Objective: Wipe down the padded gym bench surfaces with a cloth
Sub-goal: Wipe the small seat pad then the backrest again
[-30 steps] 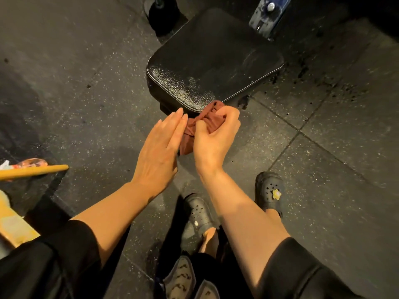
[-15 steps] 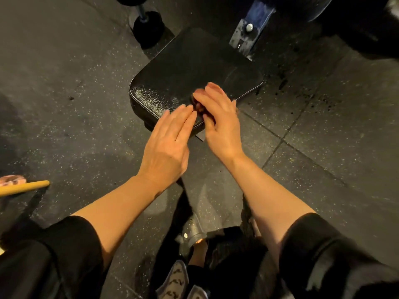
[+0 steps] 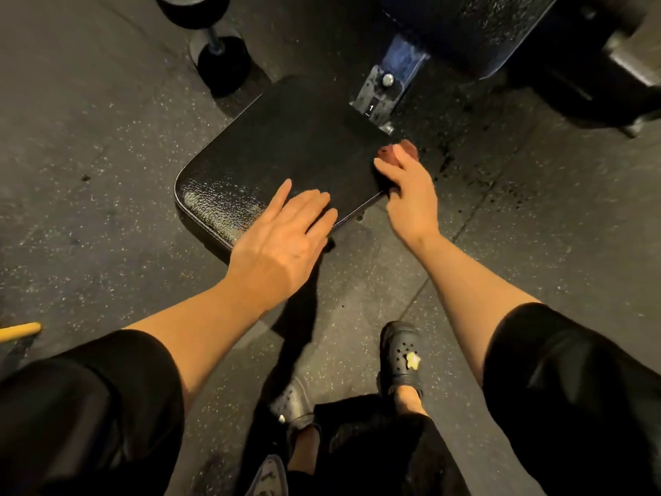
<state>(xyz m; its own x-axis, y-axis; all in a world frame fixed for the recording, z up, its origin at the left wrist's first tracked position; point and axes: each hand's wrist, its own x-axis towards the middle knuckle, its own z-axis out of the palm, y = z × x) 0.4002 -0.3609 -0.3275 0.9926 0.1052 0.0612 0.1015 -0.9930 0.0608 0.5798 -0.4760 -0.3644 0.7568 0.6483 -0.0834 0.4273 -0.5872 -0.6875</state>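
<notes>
While the left hand (image 3: pixel 286 241) lies flat, fingers straight, on the seat pad (image 3: pixel 286 152), the right hand (image 3: pixel 407 195) grips the reddish cloth (image 3: pixel 398 152) bunched at the pad's right edge.

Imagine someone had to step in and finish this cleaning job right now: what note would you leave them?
Left hand: open, fingers flat on the near edge of the black seat pad.
Right hand: grips the bunched reddish-brown cloth at the pad's right edge, near the metal bracket.
Done: cloth is in contact with the seat pad; how much has been wiped cannot be judged.
Left: the near-left corner looks glossy and probably needs a pass, then the dark backrest pad at the top of the view.
</notes>
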